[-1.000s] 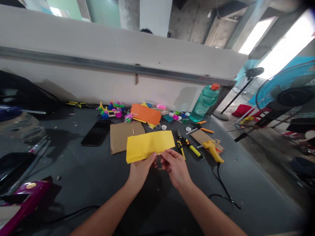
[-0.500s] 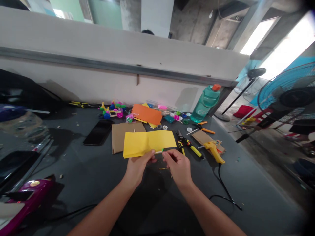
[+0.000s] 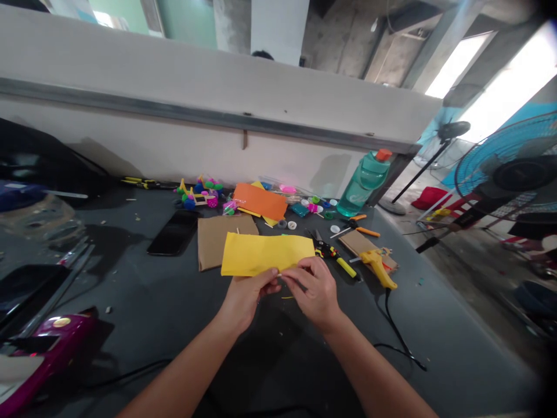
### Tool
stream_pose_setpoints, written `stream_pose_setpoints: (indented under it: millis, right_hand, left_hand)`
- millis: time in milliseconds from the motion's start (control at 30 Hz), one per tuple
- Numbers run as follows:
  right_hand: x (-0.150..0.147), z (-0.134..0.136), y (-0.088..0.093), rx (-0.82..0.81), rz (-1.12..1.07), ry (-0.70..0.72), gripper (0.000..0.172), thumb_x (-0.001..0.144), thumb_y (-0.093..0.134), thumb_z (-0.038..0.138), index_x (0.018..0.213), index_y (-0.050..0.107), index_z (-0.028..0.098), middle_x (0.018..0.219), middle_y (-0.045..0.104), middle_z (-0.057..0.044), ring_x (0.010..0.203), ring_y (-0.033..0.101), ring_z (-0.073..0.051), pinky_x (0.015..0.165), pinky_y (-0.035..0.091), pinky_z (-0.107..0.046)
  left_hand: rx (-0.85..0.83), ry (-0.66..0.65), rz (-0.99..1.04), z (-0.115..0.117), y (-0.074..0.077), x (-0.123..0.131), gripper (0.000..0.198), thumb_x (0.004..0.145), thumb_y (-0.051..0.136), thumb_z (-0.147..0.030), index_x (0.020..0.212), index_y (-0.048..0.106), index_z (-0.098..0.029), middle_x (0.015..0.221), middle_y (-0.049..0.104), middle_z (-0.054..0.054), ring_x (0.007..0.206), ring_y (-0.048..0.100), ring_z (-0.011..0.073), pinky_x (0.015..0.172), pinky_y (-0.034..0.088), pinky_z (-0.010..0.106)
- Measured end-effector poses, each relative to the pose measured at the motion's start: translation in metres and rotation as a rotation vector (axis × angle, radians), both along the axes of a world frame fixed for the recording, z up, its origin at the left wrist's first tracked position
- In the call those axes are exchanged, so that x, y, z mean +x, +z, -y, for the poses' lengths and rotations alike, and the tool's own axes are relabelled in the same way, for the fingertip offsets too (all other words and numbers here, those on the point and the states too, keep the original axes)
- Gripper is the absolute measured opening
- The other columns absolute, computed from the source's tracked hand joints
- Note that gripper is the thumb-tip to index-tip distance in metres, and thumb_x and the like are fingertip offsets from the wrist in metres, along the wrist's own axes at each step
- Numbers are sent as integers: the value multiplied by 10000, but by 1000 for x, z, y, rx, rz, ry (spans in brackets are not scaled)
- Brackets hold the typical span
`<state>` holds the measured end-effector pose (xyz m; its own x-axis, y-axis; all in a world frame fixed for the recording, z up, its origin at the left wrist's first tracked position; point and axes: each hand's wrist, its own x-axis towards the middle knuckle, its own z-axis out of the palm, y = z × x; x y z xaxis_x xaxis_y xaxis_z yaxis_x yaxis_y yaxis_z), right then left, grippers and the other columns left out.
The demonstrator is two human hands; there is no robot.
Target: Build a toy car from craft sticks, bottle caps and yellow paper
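Note:
A yellow sheet of craft paper or foam (image 3: 265, 252) is held up in front of me, over a piece of brown cardboard (image 3: 209, 244). My left hand (image 3: 250, 293) pinches its lower edge, thumb on the near side. Close beside it, my right hand (image 3: 312, 290) has thumb and forefinger pressed together at the same edge. Whether a small piece sits between the right fingertips is hidden. Just past the right hand lie pliers with black and yellow handles (image 3: 342, 264). A thin yellow strip (image 3: 288, 298) lies on the table below the hands.
A yellow glue gun (image 3: 378, 267) rests at right, its black cord trailing forward. Behind it stand orange-handled pliers (image 3: 363, 226) and a teal bottle (image 3: 363, 183). Orange sheets (image 3: 260, 201), pompoms (image 3: 202, 194) and caps lie along the wall. At left are a phone (image 3: 173, 233) and a magenta device (image 3: 56, 354).
My right hand has moved left, close to my left fingertips. The yellow sheet has flattened and shifted slightly right. The pale stick with a green tip between the hands is now out of sight.

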<state>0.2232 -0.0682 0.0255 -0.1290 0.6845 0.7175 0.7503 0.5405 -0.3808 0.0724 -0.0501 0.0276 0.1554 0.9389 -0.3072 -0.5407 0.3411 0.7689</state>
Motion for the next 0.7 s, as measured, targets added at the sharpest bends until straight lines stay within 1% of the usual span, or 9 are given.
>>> stream_pose_setpoints:
  millis: [67,200,300,400,500,633,700]
  right_hand:
    - [-1,-1,-1,15,-37,9,114,826,612,187,819,715,233,753,569,-33,743,529,-155,669,462,-284]
    - [-2,-2,-1,6,-69,1,107,828,610,174,792,705,209,745,586,-40,735,537,-160,675,469,-296]
    - [-2,-3,0,-23,-77,-9,110,834,606,181,787,700,212,750,602,-39,739,541,-164,686,470,-305]
    - [-2,-4,1,-41,-95,-8,118,838,601,179,777,697,211,745,600,-38,746,542,-166,693,468,-307]
    - [-1,-5,2,-76,-121,-4,113,836,605,180,773,694,210,744,595,-36,754,544,-168,693,466,-305]
    - [2,-6,4,-117,-161,3,100,833,614,192,768,687,214,744,601,-31,760,552,-169,693,467,-301]
    - [3,-6,5,-131,-175,5,95,828,620,193,765,687,213,747,602,-32,762,555,-170,691,469,-299]
  left_hand:
    - [-42,-10,30,0,3,0,190,618,771,-117,779,677,-84,669,662,26,569,608,114,542,564,236]
    - [-126,-39,82,-1,7,1,76,741,666,-111,804,671,-71,701,676,69,620,643,144,564,575,252]
    - [-161,-27,85,0,8,2,60,781,622,-98,811,663,-65,723,688,96,645,661,155,575,576,249]
    - [-150,-7,85,0,7,3,73,771,645,-108,829,661,-68,730,696,101,644,666,156,572,572,241]
    - [-89,1,93,1,7,4,146,735,698,-151,859,669,-80,739,705,88,645,669,154,588,572,241]
    - [21,-53,107,4,4,6,298,642,779,-153,921,684,-110,893,723,85,759,680,157,738,565,265]
    - [66,-70,98,5,2,8,363,617,793,-135,964,686,-133,962,719,78,819,676,158,784,550,265]
